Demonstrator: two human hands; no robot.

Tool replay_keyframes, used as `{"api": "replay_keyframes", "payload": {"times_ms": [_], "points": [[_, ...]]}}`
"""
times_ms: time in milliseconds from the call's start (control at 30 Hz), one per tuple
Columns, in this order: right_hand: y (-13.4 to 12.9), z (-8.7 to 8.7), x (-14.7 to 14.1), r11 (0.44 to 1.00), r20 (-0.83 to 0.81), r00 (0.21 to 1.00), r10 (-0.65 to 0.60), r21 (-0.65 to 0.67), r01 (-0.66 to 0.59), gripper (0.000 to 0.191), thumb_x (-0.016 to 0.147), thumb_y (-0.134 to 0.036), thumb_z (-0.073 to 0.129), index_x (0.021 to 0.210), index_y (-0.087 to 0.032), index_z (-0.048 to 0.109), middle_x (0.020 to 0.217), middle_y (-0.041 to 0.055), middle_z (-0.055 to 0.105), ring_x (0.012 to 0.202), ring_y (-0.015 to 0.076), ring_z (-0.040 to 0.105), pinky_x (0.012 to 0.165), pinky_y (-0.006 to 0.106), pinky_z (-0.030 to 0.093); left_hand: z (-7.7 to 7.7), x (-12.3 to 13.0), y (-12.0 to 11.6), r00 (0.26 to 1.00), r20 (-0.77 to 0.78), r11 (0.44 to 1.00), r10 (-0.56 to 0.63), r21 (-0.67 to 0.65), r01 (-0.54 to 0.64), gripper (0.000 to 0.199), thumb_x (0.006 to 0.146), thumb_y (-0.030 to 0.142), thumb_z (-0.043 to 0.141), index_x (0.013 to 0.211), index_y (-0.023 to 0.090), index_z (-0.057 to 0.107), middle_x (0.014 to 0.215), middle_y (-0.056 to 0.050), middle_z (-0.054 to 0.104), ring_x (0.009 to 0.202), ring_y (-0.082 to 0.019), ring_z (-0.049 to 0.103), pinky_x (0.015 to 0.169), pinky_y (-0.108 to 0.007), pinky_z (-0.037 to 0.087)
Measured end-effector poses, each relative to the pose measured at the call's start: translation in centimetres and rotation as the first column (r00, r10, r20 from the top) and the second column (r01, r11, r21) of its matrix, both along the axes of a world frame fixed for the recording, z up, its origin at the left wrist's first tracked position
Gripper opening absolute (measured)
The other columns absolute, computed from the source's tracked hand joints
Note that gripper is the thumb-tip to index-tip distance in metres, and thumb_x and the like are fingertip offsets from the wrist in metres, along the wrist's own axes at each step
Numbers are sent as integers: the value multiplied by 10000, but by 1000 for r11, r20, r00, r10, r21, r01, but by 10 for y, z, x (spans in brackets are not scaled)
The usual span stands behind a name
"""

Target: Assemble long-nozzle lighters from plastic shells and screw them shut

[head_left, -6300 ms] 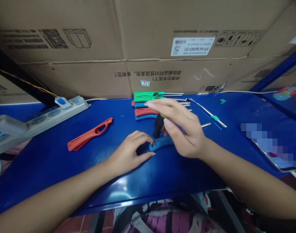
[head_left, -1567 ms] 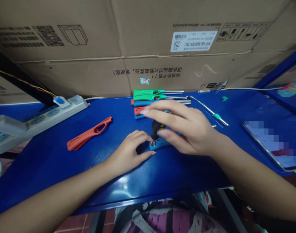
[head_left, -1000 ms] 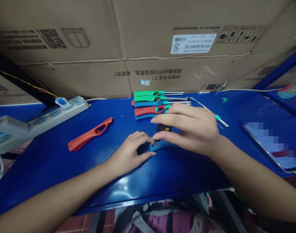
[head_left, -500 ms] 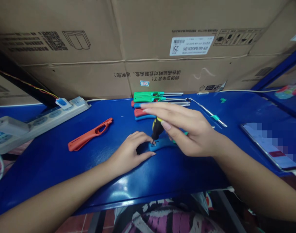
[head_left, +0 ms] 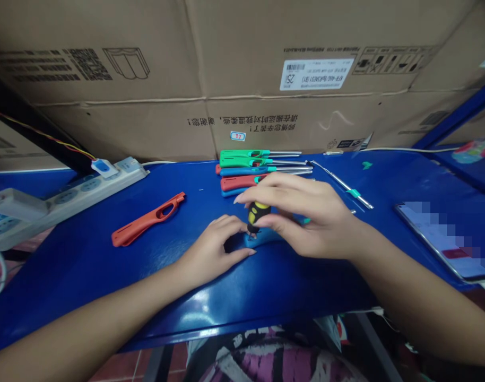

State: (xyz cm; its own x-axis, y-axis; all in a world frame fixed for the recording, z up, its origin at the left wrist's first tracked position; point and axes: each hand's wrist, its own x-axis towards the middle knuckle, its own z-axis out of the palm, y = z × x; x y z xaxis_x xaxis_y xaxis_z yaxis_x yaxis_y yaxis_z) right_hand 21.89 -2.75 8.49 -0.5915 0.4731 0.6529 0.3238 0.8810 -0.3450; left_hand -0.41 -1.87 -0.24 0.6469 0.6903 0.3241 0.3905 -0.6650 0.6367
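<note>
A blue lighter body (head_left: 262,237) lies flat on the blue table, partly hidden under my right hand. My right hand (head_left: 302,212) holds a short black and yellow screwdriver (head_left: 258,215) between thumb and fingers, its tip down at the left end of the blue body. My left hand (head_left: 221,244) rests on the table, thumb and fingers curved around that same end and steadying it. Beyond my right hand lie green lighters (head_left: 242,158), a blue one (head_left: 240,172) and a red one (head_left: 236,183), side by side.
An orange-red handle shell (head_left: 147,220) lies at left, near a white power strip (head_left: 89,185). Metal rods with a green piece (head_left: 352,193) and a phone (head_left: 441,241) are at right. A large cardboard box (head_left: 147,127) stands behind the blue table (head_left: 187,313).
The fingers of my right hand have bent and closed around the screwdriver, which now stands more upright. My left hand stays in place.
</note>
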Motion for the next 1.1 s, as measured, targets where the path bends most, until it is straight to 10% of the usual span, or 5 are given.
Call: {"api": "replay_keyframes", "payload": {"times_ms": [333,600,800,1100], "points": [[-3,1,-4,998,-57,998,30,-52,-33,353,990,-81,422,1262,-163,631,1140,76,723,1082,154,674,952,307,551,3,1,-1,1000,-8,999,5,-33,-5,237,847,280,786,1038,215,663,1065,-25,718,1037,-227,641,936,-395,487],[-1,-7,-8,978,-36,988,-147,141,151,232,979,-290,601,1163,-179,690,1018,72,709,938,162,686,791,269,562,-1,1,1,1000,-15,999,-14,-46,13,223,881,319,750,1054,211,659,1049,-37,714,1029,-233,654,937,-394,501],[0,-2,-6,999,-73,997,-25,-41,22,282,986,-120,500,1236,-150,629,1095,74,725,1049,156,672,929,298,543,4,2,0,1000,-6,999,-9,-36,9,225,853,297,782,1023,209,663,1068,-32,709,1043,-219,638,943,-371,495],[-4,-11,-14,973,-114,984,-134,173,153,256,943,-325,666,1127,-148,683,1000,88,725,935,173,695,762,262,575,-2,3,-1,1000,-9,1000,-16,-1,16,248,887,310,743,1096,215,650,1045,-43,712,1000,-236,657,896,-394,516]]}}
